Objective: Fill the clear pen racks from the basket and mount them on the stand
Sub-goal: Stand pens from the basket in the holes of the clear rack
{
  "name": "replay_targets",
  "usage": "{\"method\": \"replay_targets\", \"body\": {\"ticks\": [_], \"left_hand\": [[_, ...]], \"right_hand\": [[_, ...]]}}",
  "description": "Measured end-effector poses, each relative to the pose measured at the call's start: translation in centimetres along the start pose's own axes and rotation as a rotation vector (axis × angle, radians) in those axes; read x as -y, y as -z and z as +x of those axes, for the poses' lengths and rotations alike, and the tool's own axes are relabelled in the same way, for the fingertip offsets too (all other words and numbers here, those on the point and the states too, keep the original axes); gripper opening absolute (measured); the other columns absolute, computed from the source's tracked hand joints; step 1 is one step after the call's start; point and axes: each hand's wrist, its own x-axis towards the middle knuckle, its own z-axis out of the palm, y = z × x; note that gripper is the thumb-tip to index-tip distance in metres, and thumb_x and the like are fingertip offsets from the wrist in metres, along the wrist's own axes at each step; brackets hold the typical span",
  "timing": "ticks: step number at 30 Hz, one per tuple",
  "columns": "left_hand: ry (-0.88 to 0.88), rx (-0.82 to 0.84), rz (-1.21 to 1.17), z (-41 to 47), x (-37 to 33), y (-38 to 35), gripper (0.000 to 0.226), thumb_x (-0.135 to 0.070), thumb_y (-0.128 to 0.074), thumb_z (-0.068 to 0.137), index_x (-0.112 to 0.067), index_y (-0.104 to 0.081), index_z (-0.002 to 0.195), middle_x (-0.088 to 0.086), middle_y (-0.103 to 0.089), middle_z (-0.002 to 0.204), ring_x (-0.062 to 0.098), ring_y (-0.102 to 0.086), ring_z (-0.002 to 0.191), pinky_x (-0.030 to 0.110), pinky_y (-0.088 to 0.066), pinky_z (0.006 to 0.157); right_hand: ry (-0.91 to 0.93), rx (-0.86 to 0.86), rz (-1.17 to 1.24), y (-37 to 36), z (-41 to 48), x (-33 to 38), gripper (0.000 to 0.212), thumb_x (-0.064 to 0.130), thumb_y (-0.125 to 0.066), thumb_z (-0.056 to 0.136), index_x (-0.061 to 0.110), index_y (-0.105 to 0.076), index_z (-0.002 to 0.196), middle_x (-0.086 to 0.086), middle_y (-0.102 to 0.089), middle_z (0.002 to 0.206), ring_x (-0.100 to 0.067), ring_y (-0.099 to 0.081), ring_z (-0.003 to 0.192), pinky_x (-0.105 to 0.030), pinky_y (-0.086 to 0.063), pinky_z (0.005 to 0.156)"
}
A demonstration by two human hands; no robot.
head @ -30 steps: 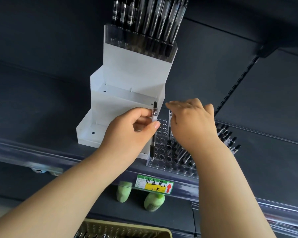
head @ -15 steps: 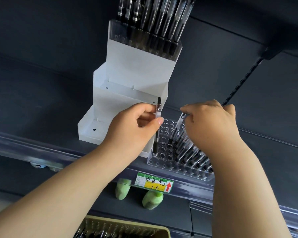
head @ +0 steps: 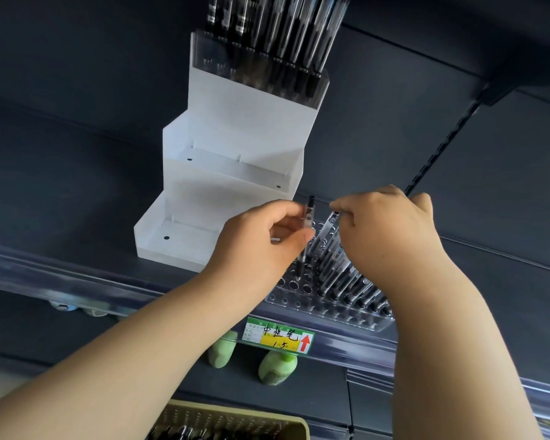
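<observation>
Pens (head: 309,211) in left hand (head: 261,246), right hand (head: 391,230)

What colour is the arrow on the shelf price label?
The arrow is red; the head view shows it best.

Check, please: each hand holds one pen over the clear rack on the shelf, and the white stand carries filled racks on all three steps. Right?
Not quite. The head view shows the white stand carrying a filled rack on its top step only; both lower steps hold none. The rest stands.

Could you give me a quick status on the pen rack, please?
Left hand pinches a pen upright at the clear rack. Right hand holds a tilted pen. Many holes empty; nothing blocking.
</observation>
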Motion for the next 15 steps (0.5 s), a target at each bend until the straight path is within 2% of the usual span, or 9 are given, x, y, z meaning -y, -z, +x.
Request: {"method": "replay_targets", "body": {"ticks": [5,8,10,11,13,15], "left_hand": [[-0.075,0.03,-0.002,1.1,-0.2,-1.4,0.019,-0.015,-0.069,0.082,-0.017,-0.068,0.101,-0.016,-0.065,0.082,-0.001,-0.06,0.078,0.01,-0.049,0.073],[-0.127,0.023,0.03,1.6,0.2,-2.4,0.02,-0.013,-0.069,0.082,-0.016,-0.069,0.102,-0.017,-0.063,0.08,0.0,-0.06,0.077,0.009,-0.049,0.072],[-0.198,0.025,0.119,1.8,0.6,-3.0,0.019,-0.014,-0.068,0.083,-0.016,-0.07,0.102,-0.013,-0.063,0.08,0.001,-0.06,0.074,0.008,-0.046,0.072],[-0.225,0.035,0.164,1.9,0.9,-3.2,0.018,-0.015,-0.068,0.083,-0.016,-0.07,0.101,-0.011,-0.063,0.081,0.0,-0.058,0.073,0.009,-0.045,0.071],[-0.223,0.061,0.226,2.1,1.4,-3.7,0.017,-0.019,-0.067,0.084,-0.018,-0.069,0.102,-0.008,-0.065,0.084,0.001,-0.057,0.072,0.01,-0.046,0.07],[-0.164,0.095,0.276,2.3,2.0,-4.1,0.017,-0.026,-0.065,0.086,-0.021,-0.065,0.102,-0.009,-0.066,0.089,0.003,-0.059,0.077,0.014,-0.048,0.072]], "right_hand": [[0.007,-0.053,0.141,0.3,0.0,-0.3,0.037,0.014,-0.04,0.09,0.031,-0.064,0.113,0.003,-0.069,0.103,-0.022,-0.046,0.111,-0.035,-0.024,0.086],[0.009,-0.116,0.271,0.4,-0.1,-0.5,0.038,0.008,-0.043,0.086,0.025,-0.068,0.11,-0.002,-0.069,0.099,-0.026,-0.053,0.098,-0.037,-0.035,0.092],[0.002,-0.153,0.338,0.6,-0.3,-0.8,0.037,0.004,-0.044,0.085,0.02,-0.07,0.106,-0.002,-0.069,0.089,-0.024,-0.047,0.075,-0.042,-0.042,0.091],[-0.005,-0.164,0.362,0.6,-0.4,-0.9,0.037,0.002,-0.045,0.085,0.019,-0.071,0.104,0.004,-0.066,0.078,-0.019,-0.041,0.069,-0.044,-0.044,0.088],[-0.028,-0.166,0.393,0.6,-0.4,-1.3,0.037,0.001,-0.044,0.085,0.018,-0.071,0.104,0.018,-0.044,0.057,-0.014,-0.033,0.06,-0.043,-0.046,0.084],[-0.048,-0.157,0.415,0.7,-0.3,-1.6,0.037,0.002,-0.043,0.086,0.019,-0.071,0.105,0.023,-0.031,0.052,-0.003,-0.027,0.054,-0.042,-0.043,0.08]]}}
